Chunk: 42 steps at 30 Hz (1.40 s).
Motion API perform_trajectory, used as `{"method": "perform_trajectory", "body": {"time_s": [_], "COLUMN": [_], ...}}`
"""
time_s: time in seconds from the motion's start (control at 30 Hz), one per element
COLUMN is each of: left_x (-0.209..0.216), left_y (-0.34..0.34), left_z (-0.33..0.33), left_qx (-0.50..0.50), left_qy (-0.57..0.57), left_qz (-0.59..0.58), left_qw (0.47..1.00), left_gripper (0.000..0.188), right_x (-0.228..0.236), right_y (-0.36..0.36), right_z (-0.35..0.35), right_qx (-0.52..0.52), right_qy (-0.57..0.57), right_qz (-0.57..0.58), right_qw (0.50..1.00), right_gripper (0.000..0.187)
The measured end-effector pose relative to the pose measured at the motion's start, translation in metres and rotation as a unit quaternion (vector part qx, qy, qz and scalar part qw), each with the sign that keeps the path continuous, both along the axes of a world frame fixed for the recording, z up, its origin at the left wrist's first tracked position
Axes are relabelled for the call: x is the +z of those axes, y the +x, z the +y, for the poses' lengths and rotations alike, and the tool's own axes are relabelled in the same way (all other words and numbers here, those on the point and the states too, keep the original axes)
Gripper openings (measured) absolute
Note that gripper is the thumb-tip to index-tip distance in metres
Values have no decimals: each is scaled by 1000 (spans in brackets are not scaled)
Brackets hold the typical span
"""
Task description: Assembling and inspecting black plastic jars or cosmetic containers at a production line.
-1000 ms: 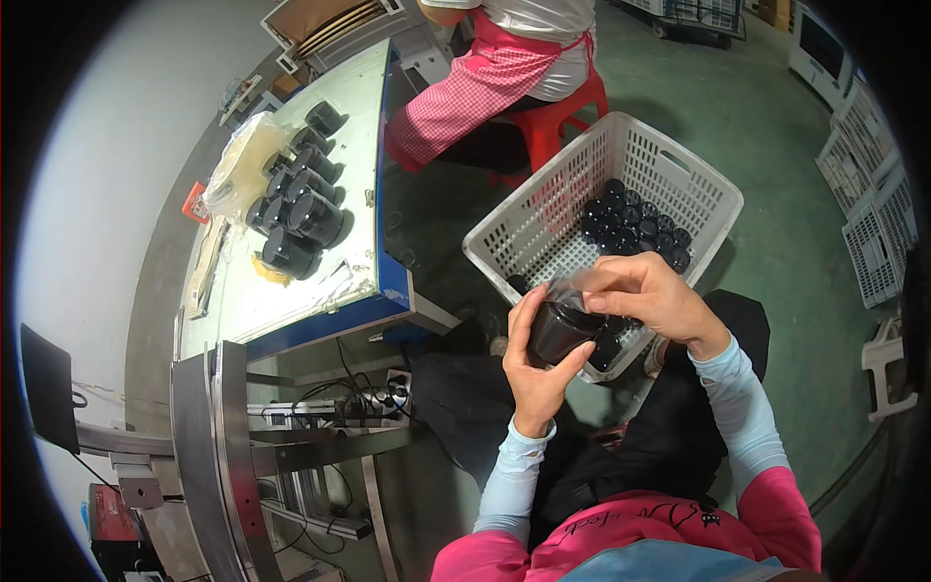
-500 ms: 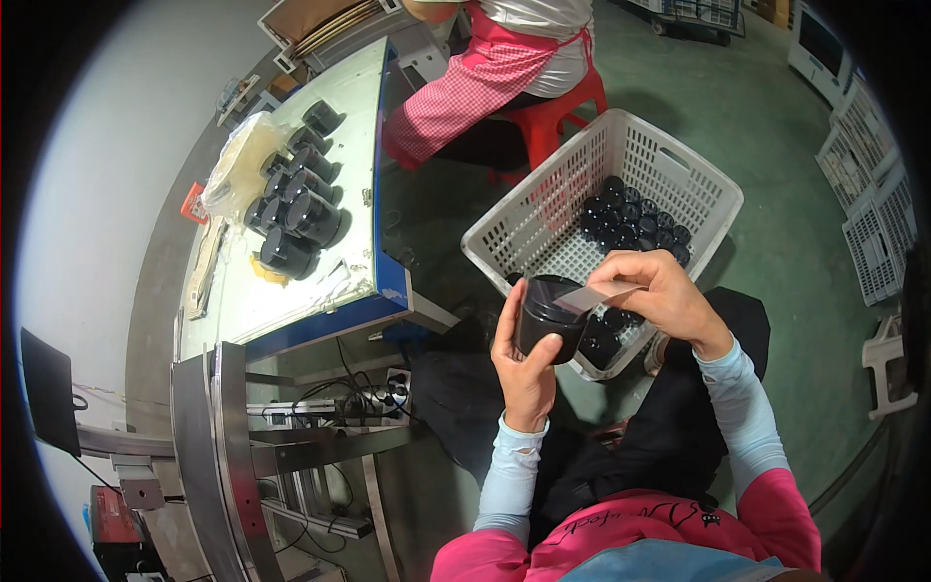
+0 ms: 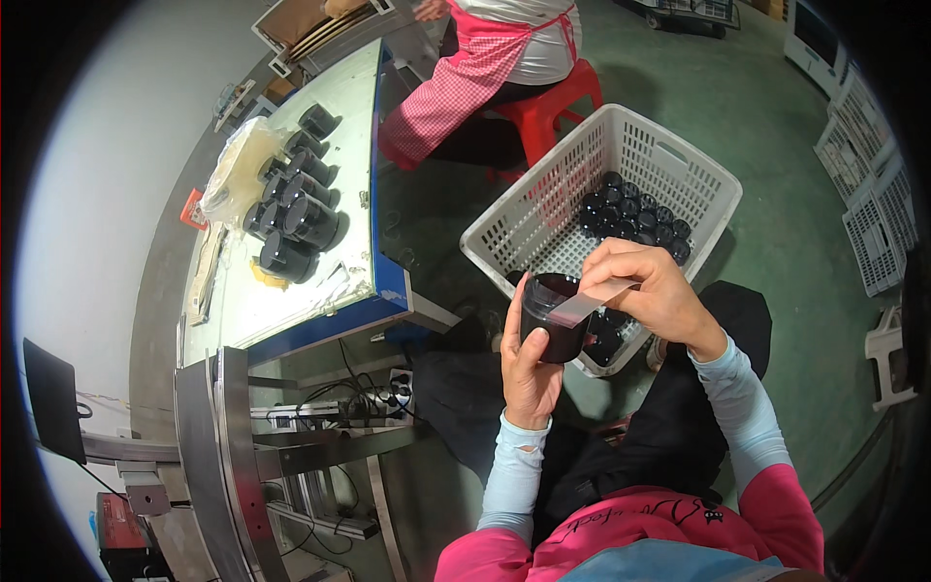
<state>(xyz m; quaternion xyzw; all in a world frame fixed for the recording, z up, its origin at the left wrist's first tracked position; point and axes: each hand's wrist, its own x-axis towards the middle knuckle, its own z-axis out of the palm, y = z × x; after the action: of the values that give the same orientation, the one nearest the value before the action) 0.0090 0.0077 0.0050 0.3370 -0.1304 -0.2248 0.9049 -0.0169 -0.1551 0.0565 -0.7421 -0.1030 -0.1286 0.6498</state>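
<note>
My left hand (image 3: pixel 529 380) is wrapped round a glossy black jar (image 3: pixel 555 339), thumb across its front and fingers along its left side. The jar is held over the near end of a light grey plastic crate (image 3: pixel 713 218). Between the thumb and fingers of my right hand (image 3: pixel 659 291) is a translucent whitish strip (image 3: pixel 588 303), pinched at its right end. Its other end slants down to the left and lies against the jar near the rim. Several black jars (image 3: pixel 640 215) sit in the crate, and part of its inside is hidden by my hands.
On my left, a pale table (image 3: pixel 351 145) bears several black jars (image 3: pixel 310 221) and a clear plastic bag (image 3: pixel 238 165). A metal frame (image 3: pixel 233 456) and cables stand nearer me. Beyond the crate, a person in a pink checked apron (image 3: pixel 456 87) sits on a red stool (image 3: pixel 558 107).
The jar has tilted more upright toward me, and the strip now reaches down onto its upper side. My right hand has shifted slightly up and left. The other person's hand has come into view.
</note>
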Motion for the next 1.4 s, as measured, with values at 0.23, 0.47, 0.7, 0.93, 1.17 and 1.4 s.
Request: {"method": "perform_trajectory", "body": {"time_s": [0.23, 0.47, 0.7, 0.93, 1.17, 1.4], "left_x": [-6, -4, -9, -9, -7, -6], "left_y": [0, 0, 2, 9, 5, 4], "left_z": [4, 4, 6, 3, -3, -3], "left_qx": [-36, -17, -40, -219, -218, -202], "left_qy": [-65, -12, -59, -323, -293, -274], "left_qz": [40, 13, 41, 184, 205, 208], "left_qw": [996, 1000, 997, 902, 908, 917], "left_gripper": [66, 62, 63, 64, 56, 56], "right_x": [4, -1, 7, 12, 13, 2], "right_y": [0, 3, -1, 1, 6, 11], "right_z": [3, 3, 1, -2, 1, -3], "right_qx": [-7, -15, -26, -8, 20, 20], "right_qy": [-47, -43, -57, 155, 123, 87], "right_qz": [-16, -38, -66, 17, 9, -51], "right_qw": [999, 998, 996, 988, 992, 995], "right_gripper": [8, 8, 14, 23, 14, 11]}}
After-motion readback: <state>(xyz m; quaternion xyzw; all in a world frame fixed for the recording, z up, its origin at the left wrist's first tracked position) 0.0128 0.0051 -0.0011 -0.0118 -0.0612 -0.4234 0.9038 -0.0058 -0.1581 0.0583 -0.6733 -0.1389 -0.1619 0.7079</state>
